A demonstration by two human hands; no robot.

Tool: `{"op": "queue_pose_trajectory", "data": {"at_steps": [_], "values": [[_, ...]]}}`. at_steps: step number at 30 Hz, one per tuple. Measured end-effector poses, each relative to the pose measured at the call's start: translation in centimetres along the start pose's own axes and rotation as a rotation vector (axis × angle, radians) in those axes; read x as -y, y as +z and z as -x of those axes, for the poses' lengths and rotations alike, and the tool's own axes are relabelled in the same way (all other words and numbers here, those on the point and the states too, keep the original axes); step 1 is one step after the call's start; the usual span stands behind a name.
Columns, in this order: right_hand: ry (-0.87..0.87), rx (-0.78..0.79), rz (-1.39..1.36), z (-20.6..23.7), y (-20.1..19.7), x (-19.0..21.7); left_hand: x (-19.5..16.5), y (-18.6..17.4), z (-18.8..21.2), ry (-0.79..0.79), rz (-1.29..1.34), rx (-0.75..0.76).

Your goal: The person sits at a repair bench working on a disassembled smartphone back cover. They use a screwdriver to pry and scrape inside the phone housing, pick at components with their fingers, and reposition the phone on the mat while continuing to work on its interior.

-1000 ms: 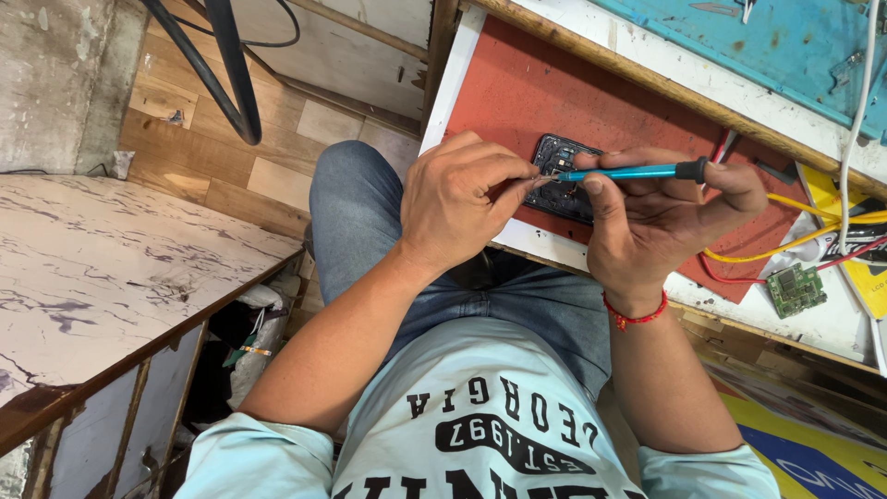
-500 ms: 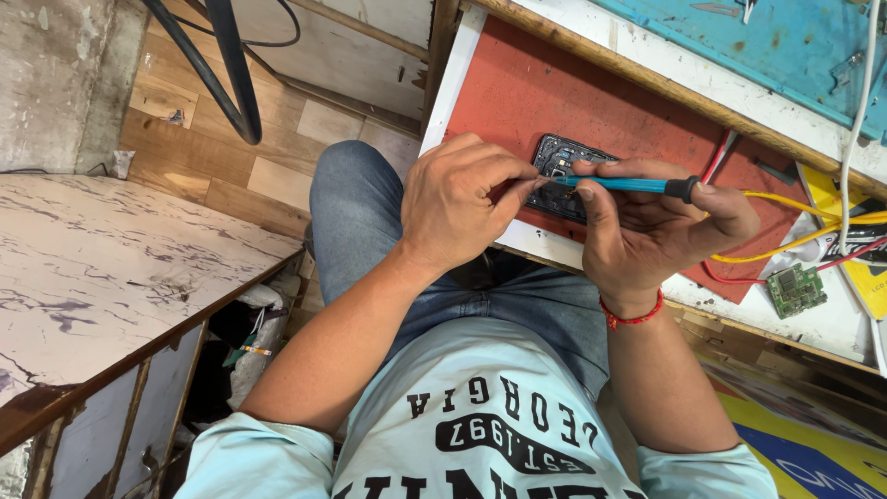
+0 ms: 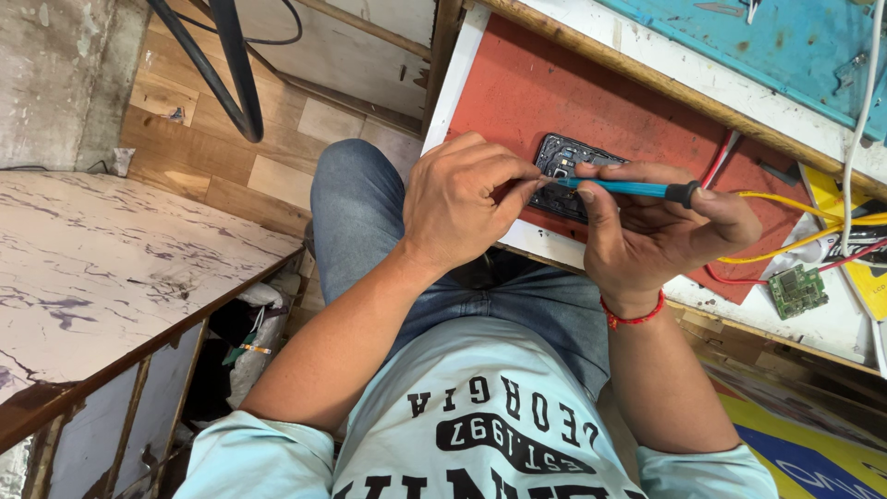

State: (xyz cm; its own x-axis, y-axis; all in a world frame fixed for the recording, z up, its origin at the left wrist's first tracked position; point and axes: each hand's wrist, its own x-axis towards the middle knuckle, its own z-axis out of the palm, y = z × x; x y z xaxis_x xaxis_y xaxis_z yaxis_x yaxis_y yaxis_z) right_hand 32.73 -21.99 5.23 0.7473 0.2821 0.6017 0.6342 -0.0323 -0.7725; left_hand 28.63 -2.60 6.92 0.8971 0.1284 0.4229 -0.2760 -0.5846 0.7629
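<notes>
An opened black phone [image 3: 565, 159] lies on a red mat [image 3: 601, 102] on the white bench. My right hand [image 3: 661, 231] grips a thin blue-handled tool [image 3: 628, 188] held level, its tip pointing left over the phone. A red thread band circles that wrist. My left hand [image 3: 462, 208] sits at the phone's near left edge with fingers pinched together at the tool's tip. Whether something small is pinched between them cannot be made out. Both hands cover the phone's lower half.
A small green circuit board [image 3: 796, 290] lies on the bench at the right, beside yellow and red wires [image 3: 795, 199]. A blue board [image 3: 758, 37] lies at the back. A marbled tabletop [image 3: 111, 268] stands at my left, and a black cable [image 3: 226, 74] loops over the wooden floor.
My right hand has shifted a little left and down with the tool, so its tip now meets my left fingertips over the phone. My left hand stays almost still.
</notes>
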Motion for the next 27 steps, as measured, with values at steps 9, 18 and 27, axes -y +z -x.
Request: {"op": "queue_pose_trajectory", "data": {"at_steps": [9,18,27], "values": [[-0.011,0.009,0.002,-0.06,0.09,-0.10,-0.02,0.00,0.01,0.011,-0.022,-0.012],[-0.028,0.016,0.044,0.16,0.12,-0.19,-0.05,-0.14,-0.13,0.014,-0.023,-0.007],[-0.007,-0.025,0.055,0.07,0.18,-0.36,0.11,-0.11,-0.16,0.025,-0.038,-0.005]]}}
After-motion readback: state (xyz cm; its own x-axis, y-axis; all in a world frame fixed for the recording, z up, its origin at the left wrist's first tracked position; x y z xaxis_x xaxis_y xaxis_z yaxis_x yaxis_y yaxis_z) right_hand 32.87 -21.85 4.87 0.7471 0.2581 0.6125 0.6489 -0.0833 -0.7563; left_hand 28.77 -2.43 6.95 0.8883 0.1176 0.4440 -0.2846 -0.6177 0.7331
